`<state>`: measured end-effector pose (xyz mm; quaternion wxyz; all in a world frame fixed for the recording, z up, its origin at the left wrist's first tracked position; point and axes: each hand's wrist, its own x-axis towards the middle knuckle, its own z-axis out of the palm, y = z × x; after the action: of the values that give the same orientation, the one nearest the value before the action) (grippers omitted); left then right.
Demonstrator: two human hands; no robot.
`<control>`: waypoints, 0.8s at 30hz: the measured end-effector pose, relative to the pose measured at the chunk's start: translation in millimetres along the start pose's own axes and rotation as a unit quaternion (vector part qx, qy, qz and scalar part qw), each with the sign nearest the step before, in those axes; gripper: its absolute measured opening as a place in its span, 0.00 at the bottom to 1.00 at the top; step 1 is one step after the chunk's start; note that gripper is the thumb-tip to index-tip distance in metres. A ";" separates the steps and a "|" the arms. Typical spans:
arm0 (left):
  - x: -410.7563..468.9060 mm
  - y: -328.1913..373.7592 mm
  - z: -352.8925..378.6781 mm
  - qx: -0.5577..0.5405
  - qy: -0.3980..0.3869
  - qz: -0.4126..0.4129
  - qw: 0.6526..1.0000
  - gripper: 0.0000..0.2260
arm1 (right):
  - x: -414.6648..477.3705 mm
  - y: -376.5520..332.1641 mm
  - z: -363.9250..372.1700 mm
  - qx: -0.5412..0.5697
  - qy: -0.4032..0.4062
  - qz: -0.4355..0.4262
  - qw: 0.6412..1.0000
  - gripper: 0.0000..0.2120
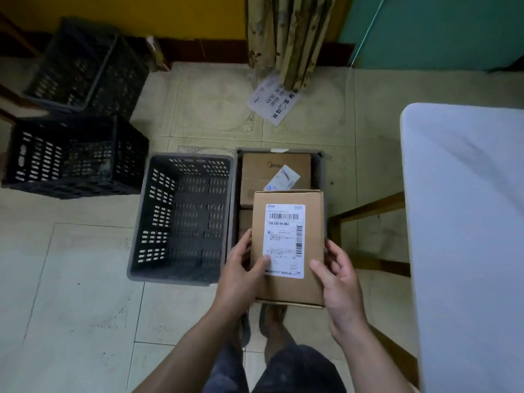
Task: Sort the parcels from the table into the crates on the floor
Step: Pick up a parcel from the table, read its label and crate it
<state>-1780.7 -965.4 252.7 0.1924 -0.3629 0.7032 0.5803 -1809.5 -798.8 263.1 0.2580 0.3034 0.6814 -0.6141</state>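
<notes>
Mid-sort. Parcel [312, 222] at lower centre, left hand [241, 276] and right hand [340, 285] curled around its sides, held over grey crate [279, 151], which already holds boxes [263, 174]. Neighbour crate [190, 157] to its left shows none. Table [467, 222] mostly off-frame, so remainder unknown.

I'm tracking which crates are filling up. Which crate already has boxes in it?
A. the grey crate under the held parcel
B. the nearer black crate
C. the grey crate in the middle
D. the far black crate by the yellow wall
A: brown cardboard boxes lie inside the grey crate beneath the held parcel; the middle grey crate, near black crate and far black crate show only bare slats.
</notes>
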 end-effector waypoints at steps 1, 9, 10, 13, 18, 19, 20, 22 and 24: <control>13.2 -4.3 2.8 0.011 -0.014 -0.008 1.000 0.30 | 9.5 5.5 2.5 -0.003 0.009 0.008 1.000 0.23; 133.5 -48.5 29.7 0.122 -0.082 -0.007 0.989 0.32 | 94.3 57.6 11.1 -0.001 0.145 0.002 0.989 0.24; 148.8 -54.1 34.0 0.155 -0.086 0.005 0.984 0.31 | 103.9 64.7 10.7 -0.008 0.167 0.000 0.986 0.26; 198.0 -70.2 49.2 0.289 -0.126 0.054 0.947 0.32 | 138.2 85.6 12.8 -0.039 0.222 -0.010 0.974 0.27; 263.8 -71.2 71.5 0.445 -0.174 0.138 0.868 0.33 | 197.8 96.4 21.7 -0.106 0.276 -0.034 0.955 0.26; 276.0 -72.6 76.7 0.462 -0.181 0.146 0.856 0.34 | 213.3 98.9 23.3 -0.124 0.283 -0.041 0.950 0.26; 283.0 -73.0 78.9 0.479 -0.188 0.150 0.844 0.34 | 223.8 98.3 25.3 -0.136 0.287 -0.048 0.947 0.25; 297.7 -76.7 83.0 0.509 -0.202 0.155 0.823 0.35 | 247.3 99.1 28.4 -0.154 0.289 -0.063 0.943 0.25; 310.4 -79.2 85.8 0.539 -0.211 0.164 0.799 0.34 | 269.7 97.6 29.8 -0.164 0.291 -0.079 0.939 0.25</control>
<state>-1941.1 -977.5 -37.3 0.4019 0.0514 0.8936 0.1931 -1922.9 -796.3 -1.9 0.0451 0.3678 0.8397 -0.3969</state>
